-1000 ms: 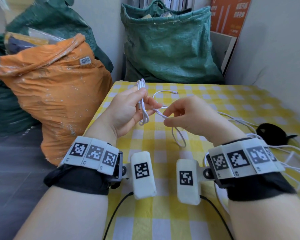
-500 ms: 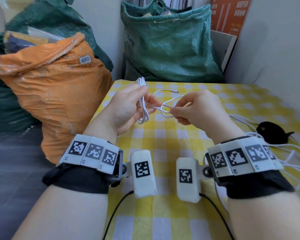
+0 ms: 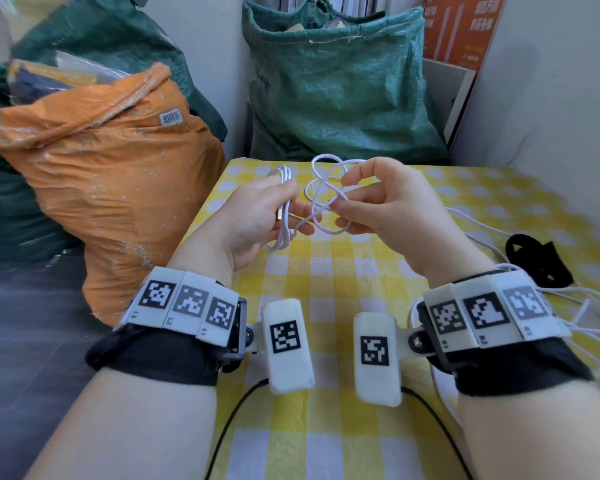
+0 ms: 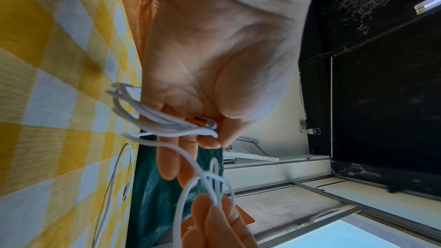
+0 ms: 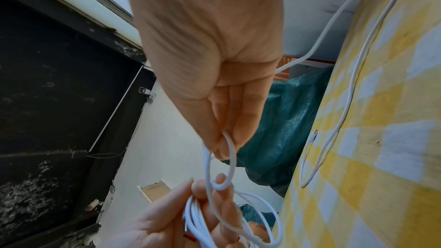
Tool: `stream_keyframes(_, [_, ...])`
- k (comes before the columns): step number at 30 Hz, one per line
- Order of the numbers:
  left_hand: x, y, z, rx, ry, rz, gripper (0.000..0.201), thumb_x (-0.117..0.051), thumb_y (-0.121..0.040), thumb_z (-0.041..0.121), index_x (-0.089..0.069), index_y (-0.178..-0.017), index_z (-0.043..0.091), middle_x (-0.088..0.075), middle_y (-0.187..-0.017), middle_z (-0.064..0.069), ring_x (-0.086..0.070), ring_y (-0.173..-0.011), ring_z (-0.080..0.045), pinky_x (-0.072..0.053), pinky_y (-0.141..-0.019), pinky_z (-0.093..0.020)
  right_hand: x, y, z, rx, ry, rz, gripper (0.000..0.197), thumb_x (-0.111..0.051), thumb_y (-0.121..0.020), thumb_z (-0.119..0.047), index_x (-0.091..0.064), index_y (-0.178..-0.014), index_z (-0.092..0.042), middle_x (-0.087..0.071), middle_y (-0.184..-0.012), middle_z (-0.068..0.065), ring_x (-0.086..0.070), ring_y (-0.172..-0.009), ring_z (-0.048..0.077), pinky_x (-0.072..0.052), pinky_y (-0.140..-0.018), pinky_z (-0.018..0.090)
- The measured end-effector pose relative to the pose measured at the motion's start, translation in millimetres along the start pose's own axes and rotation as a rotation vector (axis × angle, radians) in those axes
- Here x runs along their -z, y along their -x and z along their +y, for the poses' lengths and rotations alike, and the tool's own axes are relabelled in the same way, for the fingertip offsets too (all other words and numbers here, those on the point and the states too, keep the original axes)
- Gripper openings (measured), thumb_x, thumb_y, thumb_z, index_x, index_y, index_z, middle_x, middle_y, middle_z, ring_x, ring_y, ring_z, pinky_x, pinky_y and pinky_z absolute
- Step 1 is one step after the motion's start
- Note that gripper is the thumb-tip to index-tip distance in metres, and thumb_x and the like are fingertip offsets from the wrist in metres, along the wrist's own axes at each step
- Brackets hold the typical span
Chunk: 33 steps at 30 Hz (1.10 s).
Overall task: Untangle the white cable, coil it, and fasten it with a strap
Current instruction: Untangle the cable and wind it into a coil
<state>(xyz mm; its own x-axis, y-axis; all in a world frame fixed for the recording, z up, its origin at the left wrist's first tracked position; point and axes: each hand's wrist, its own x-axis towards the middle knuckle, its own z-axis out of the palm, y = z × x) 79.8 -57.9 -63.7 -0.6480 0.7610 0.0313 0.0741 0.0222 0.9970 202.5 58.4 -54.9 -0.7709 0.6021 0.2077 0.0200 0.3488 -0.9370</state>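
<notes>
Yellow check table (image 3: 378, 271) up against wall, orange sack (image 3: 111, 174) at left, green sack (image 3: 336, 88) behind. Left hand (image 3: 257, 220) above table, gripping folded bundle of white cable (image 3: 284, 216), thumb clamped on it. Right hand (image 3: 392, 206) just beside, pinching loose tangled loops between fingertips. More cable trails right across table. Black strap (image 3: 541, 261) lying at right edge, untouched.

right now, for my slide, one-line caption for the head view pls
Left hand grips the coiled thin white cable while right hand pinches a tangled loop over the yellow checked tablecloth.
</notes>
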Motion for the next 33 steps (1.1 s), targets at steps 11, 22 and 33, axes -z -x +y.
stream_keyframes(11, [-5, 2, -1, -0.005, -0.012, -0.028, 0.019, -0.040, -0.101, 0.017, -0.054, -0.093, 0.007, -0.065, -0.060, 0.005, -0.059, -0.048, -0.017, -0.041, -0.058, -0.031, -5, 1, -1, -0.019, 0.172, -0.128, 0.014, -0.071, -0.081, -0.004, -0.062, -0.082, -0.014, -0.072, -0.071, 0.005, -0.064, -0.051, 0.008, -0.056, -0.056, 0.025])
stream_keyframes(22, [18, -2, -3, 0.077, -0.099, -0.040, 0.028, -0.042, -0.095, 0.013, -0.045, -0.066, 0.011, -0.028, -0.043, 0.001, -0.017, -0.035, -0.010, -0.016, -0.038, -0.016, 23, -9, 14, 0.009, 0.379, 0.490, 0.012, -0.066, -0.078, -0.015, -0.061, -0.074, -0.025, -0.068, -0.074, -0.002, -0.060, -0.065, 0.017, -0.049, -0.061, 0.029])
stream_keyframes(33, [25, 1, -6, 0.114, 0.320, -0.315, 0.033, -0.049, -0.086, 0.039, -0.048, -0.059, 0.019, -0.024, -0.038, 0.011, -0.015, -0.029, -0.001, -0.011, -0.036, -0.019, 21, -10, 11, -0.054, 0.401, 0.445, 0.029, -0.045, -0.083, -0.012, -0.071, -0.090, -0.026, -0.065, -0.081, 0.002, -0.057, -0.070, 0.021, -0.050, -0.067, 0.032])
